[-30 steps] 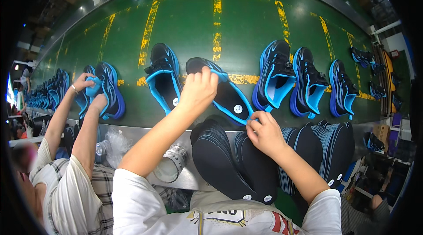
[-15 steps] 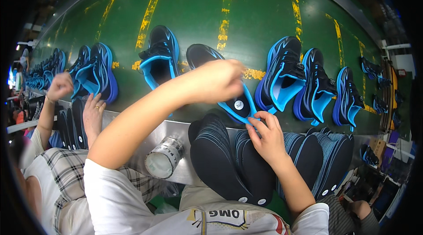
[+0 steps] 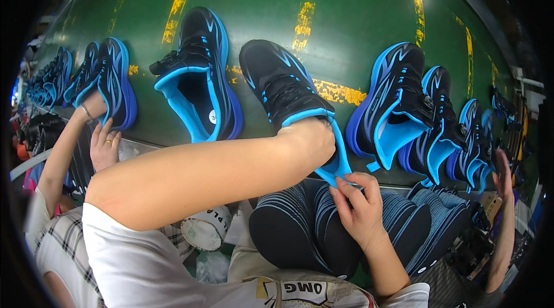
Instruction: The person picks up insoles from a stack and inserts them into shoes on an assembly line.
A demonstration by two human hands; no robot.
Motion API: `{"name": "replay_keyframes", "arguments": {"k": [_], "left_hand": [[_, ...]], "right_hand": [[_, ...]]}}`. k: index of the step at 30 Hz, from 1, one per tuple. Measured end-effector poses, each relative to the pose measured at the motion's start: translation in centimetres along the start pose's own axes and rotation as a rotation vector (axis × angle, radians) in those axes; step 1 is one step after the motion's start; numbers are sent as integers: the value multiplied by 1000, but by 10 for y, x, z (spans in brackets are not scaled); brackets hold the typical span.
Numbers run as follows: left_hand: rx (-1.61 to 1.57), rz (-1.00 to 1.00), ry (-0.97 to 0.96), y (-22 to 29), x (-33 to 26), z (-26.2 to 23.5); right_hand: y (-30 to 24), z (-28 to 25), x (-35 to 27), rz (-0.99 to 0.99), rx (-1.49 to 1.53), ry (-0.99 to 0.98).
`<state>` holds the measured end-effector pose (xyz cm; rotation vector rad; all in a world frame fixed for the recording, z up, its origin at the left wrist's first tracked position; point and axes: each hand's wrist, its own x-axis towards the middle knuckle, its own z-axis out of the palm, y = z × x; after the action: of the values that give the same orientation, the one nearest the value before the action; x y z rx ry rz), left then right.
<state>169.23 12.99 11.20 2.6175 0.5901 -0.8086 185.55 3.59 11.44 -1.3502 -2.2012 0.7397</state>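
One hand hidden inside shoe

Left forearm stretched across, left hand buried to the wrist, right hand raised, fingers pinching

A shoe factory's assembly line. A long green conveyor belt with worn yellow stripes carries a row of identical black-and-blue sports shoes from end to end. Stacks of dark striped insoles stand along its near edge, and another worker's arms reach in at the far left.
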Motion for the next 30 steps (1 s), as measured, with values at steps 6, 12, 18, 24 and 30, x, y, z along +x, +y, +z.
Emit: {"name": "replay_keyframes", "arguments": {"k": [6, 12, 18, 24, 30], "left_hand": [[-53, -24, 175, -17, -7, 18], [-13, -92, -99, -8, 5, 7], [180, -11, 81, -12, 14, 17], [148, -61, 310, -13, 3, 24], [178, -76, 383, -12, 9, 35]], "right_hand": [[2, 2, 5, 1, 11, -26], [-1, 1, 7, -38, 47, -36], [1, 2, 8, -10, 22, -54], [0, -1, 4, -18, 9, -68], [1, 0, 4, -20, -13, -74]]}}
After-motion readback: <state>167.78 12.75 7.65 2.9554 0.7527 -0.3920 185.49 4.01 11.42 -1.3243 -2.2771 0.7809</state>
